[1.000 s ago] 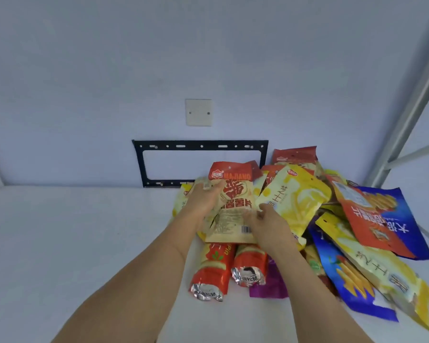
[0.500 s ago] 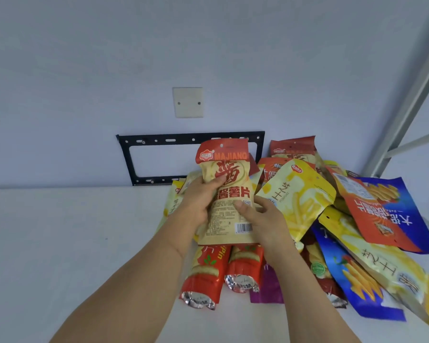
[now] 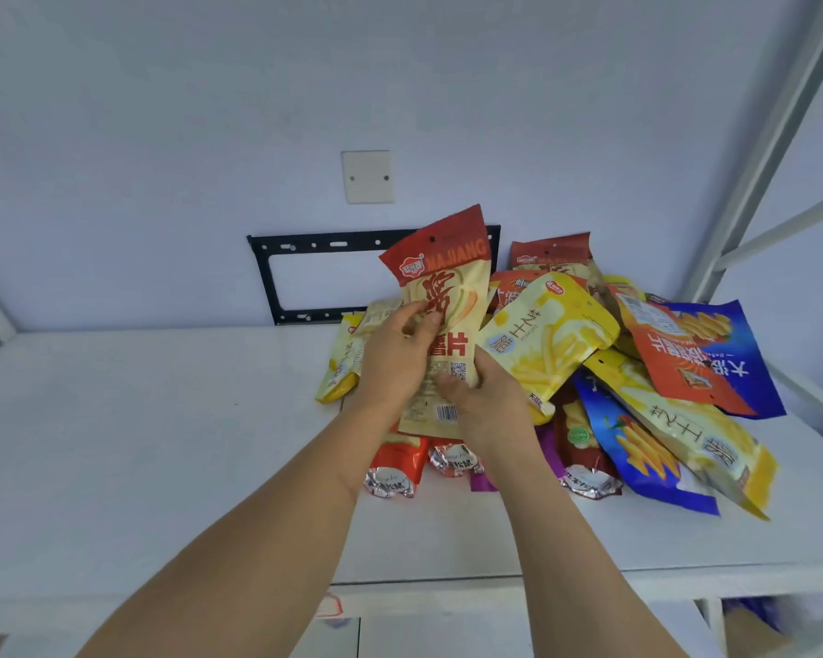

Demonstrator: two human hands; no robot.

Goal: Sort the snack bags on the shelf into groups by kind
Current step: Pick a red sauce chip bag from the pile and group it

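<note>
White shelf fills the lower frame, flat and matte, with a pale wall behind it. Grey metal upright of the rack runs diagonally at far right.

Pile of snack bags sits on the right half of the shelf, jumbled and overlapping. It holds a blue-and-orange bag lying on top at right, a long yellow bag slanting down toward the front edge, a yellow fries bag tilted up just beside the hands, a blue bag under the long yellow one, and red foil-ended packs at the front, partly hidden by the forearms. A purple pack is possibly underneath, mostly covered.

Held bag: cream body, red top band reading MAJIANG, big red characters, barcode and QR code near the bottom. It is raised upright above the pile's left edge, tilted slightly right, clear of the shelf.

Left hand grips the bag's left side, thumb and fingers curled onto its front. Right hand holds the lower right corner, fingers curled round the edge.

Black metal bracket is fixed to the wall behind the bag. White blank plate sits above it.
</note>
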